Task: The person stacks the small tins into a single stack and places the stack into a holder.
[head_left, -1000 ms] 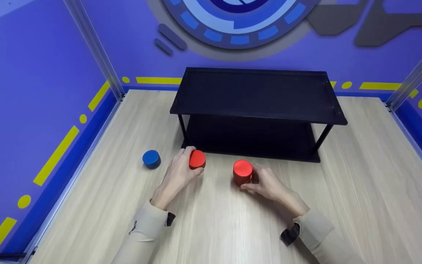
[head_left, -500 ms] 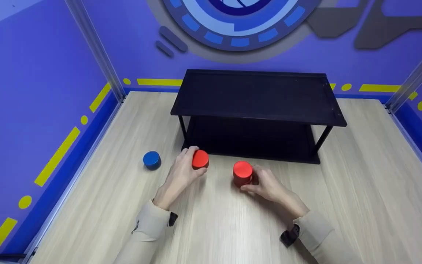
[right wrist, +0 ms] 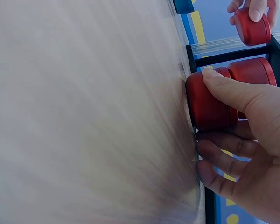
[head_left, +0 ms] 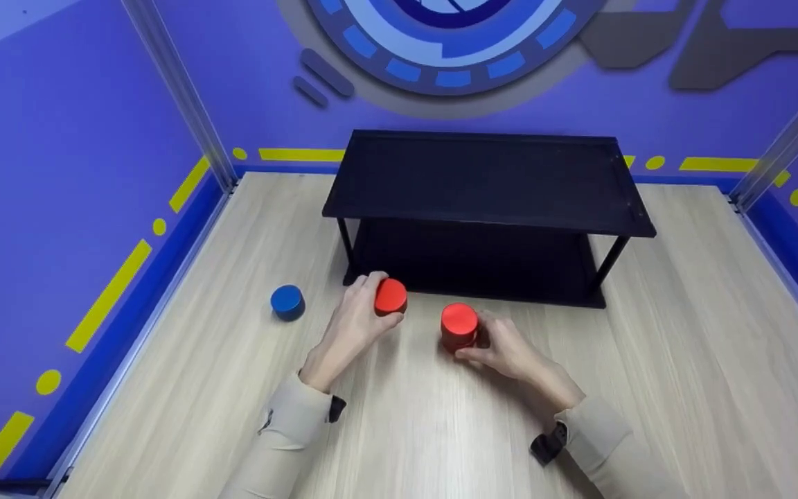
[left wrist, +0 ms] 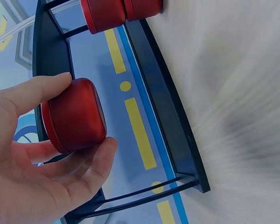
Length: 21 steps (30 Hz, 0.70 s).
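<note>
Right hand (head_left: 510, 346): fingers (right wrist: 221, 182) half-curled, gripping the red stack (head_left: 458, 329) at its base.
Left hand (head_left: 352, 315): fingers pinch a lifted red cylinder (head_left: 391, 296), at the stack's ten o'clock.
Stack risk: I judge a sideways knock could topple it; a slack pinch, a drop.
Blue cylinder (head_left: 288, 303): left hand's nine o'clock.
Worktop (head_left: 427, 430): pale wood-grain.
Shelf (head_left: 489, 180): black, two-tier, twelve o'clock.
Walls (head_left: 94, 173): blue-purple, yellow dashes.

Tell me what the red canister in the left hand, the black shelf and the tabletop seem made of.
Red canister: probably metal, satin red coating; soft sheen, fine seam.
Black shelf: coated metal or plastic, unclear which; evenly dark, dull surface.
Tabletop: wood or laminate, satin; pale streaked grain, soft glare.
</note>
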Each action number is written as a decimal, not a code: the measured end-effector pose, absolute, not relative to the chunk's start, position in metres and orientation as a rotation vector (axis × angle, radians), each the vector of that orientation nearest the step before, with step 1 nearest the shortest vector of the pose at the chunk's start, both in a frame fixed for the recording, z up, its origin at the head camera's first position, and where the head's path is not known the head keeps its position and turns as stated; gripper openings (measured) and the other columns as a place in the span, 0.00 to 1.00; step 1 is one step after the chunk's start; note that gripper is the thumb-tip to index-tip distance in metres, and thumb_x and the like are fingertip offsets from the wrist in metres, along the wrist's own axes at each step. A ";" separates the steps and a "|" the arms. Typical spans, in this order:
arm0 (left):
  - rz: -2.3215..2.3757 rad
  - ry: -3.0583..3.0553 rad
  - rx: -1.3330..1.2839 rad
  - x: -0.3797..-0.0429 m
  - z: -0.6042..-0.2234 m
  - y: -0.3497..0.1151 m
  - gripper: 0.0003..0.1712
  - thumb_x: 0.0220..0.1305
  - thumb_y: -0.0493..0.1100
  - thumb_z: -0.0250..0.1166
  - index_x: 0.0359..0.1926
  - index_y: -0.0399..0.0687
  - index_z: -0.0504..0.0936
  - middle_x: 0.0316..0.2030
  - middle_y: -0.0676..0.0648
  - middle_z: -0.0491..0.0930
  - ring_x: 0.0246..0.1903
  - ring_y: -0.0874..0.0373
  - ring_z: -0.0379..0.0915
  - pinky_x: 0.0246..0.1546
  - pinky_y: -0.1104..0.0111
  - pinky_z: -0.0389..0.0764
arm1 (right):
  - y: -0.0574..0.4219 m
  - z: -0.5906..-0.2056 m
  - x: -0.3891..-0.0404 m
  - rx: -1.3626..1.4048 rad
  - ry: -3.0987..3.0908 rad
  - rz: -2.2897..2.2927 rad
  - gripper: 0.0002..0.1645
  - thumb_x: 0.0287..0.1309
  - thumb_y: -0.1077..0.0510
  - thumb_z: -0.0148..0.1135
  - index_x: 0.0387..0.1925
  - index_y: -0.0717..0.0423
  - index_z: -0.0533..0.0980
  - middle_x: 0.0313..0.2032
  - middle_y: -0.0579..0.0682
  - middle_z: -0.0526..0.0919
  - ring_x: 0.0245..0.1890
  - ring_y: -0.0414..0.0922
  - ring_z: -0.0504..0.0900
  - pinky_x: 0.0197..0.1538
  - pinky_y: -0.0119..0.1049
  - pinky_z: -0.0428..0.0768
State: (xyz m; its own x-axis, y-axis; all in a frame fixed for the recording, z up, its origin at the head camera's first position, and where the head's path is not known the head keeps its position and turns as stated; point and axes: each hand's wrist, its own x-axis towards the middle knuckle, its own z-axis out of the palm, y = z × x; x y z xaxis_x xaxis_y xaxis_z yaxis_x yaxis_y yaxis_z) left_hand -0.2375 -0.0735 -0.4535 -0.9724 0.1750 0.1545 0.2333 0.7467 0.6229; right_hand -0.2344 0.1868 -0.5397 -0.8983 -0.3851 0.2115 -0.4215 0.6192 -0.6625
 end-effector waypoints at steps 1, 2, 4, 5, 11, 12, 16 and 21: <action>-1.035 -2.853 -0.338 -0.237 -0.453 -0.073 0.36 0.50 0.41 0.74 0.61 0.44 0.71 0.50 0.40 0.77 0.49 0.45 0.77 0.47 0.55 0.81 | 0.187 -0.540 -0.235 0.696 -2.777 1.158 0.30 0.44 0.52 0.77 0.48 0.60 0.77 0.37 0.48 0.81 0.35 0.41 0.77 0.39 0.35 0.78; -1.034 -2.851 -0.343 -0.237 -0.453 -0.072 0.36 0.50 0.41 0.74 0.61 0.44 0.71 0.50 0.40 0.77 0.49 0.45 0.77 0.47 0.55 0.81 | 0.187 -0.540 -0.235 0.696 -2.775 1.156 0.30 0.44 0.52 0.77 0.48 0.60 0.77 0.37 0.48 0.81 0.34 0.41 0.77 0.39 0.35 0.78; -1.034 -2.851 -0.349 -0.237 -0.452 -0.071 0.36 0.50 0.42 0.74 0.60 0.44 0.71 0.50 0.40 0.77 0.49 0.45 0.77 0.48 0.55 0.80 | 0.187 -0.541 -0.235 0.696 -2.776 1.158 0.30 0.44 0.51 0.77 0.47 0.59 0.77 0.36 0.48 0.81 0.34 0.41 0.77 0.38 0.34 0.77; -1.033 -2.851 -0.352 -0.237 -0.452 -0.071 0.36 0.50 0.42 0.74 0.60 0.43 0.71 0.50 0.40 0.77 0.49 0.45 0.77 0.48 0.55 0.80 | 0.187 -0.541 -0.235 0.696 -2.777 1.160 0.29 0.43 0.52 0.77 0.47 0.59 0.77 0.36 0.47 0.80 0.34 0.41 0.77 0.38 0.33 0.77; -1.034 -2.845 -0.379 -0.236 -0.450 -0.067 0.36 0.50 0.42 0.74 0.60 0.43 0.71 0.50 0.40 0.77 0.49 0.46 0.77 0.48 0.56 0.80 | 0.187 -0.540 -0.234 0.695 -2.784 1.178 0.29 0.43 0.52 0.77 0.47 0.59 0.77 0.35 0.46 0.80 0.33 0.41 0.77 0.37 0.31 0.76; -1.034 -2.842 -0.384 -0.236 -0.450 -0.066 0.36 0.50 0.42 0.74 0.60 0.43 0.71 0.50 0.40 0.77 0.49 0.47 0.77 0.48 0.56 0.80 | 0.187 -0.539 -0.234 0.695 -2.787 1.188 0.28 0.43 0.52 0.77 0.46 0.59 0.77 0.35 0.46 0.80 0.33 0.42 0.77 0.36 0.31 0.76; -1.027 -2.842 -0.397 -0.236 -0.449 -0.063 0.36 0.50 0.42 0.74 0.60 0.43 0.71 0.49 0.41 0.77 0.48 0.48 0.77 0.48 0.56 0.81 | 0.187 -0.538 -0.234 0.695 -2.802 1.215 0.27 0.44 0.52 0.77 0.46 0.57 0.77 0.34 0.46 0.79 0.32 0.42 0.77 0.35 0.29 0.75; -1.020 -2.841 -0.414 -0.236 -0.447 -0.058 0.36 0.50 0.43 0.74 0.60 0.45 0.71 0.49 0.41 0.77 0.47 0.49 0.77 0.46 0.56 0.81 | 0.188 -0.538 -0.235 0.698 -2.797 1.211 0.26 0.44 0.52 0.77 0.45 0.56 0.77 0.33 0.46 0.79 0.31 0.42 0.76 0.33 0.28 0.74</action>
